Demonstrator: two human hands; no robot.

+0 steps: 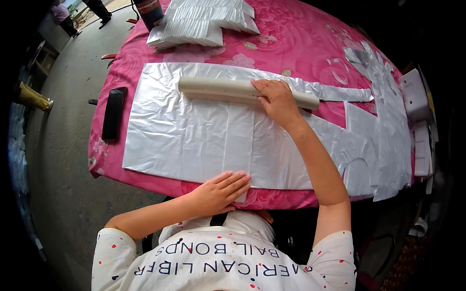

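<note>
A large flat layer of shiny white plastic bags (184, 131) covers the near half of the table, with creases running over it. Across its far part lies a long cream plastic pipe (213, 88), tilted slightly down toward the right. My right hand (279, 102) is closed over the pipe, right of its middle, thumb on the near side. Flat on the near edge of the plastic rests my left hand (221, 191), its fingers stretched out to the right. A pale strip (239, 140) runs across the plastic from the pipe toward my left fingertips.
A pink flowered cloth (286, 39) covers the table. At the far side stand a stack of folded white bags (208, 22) and a dark container (149, 12). A black phone (114, 114) lies left; loose plastic pieces (393, 121) drape right. Other people's legs (34, 96) show at left.
</note>
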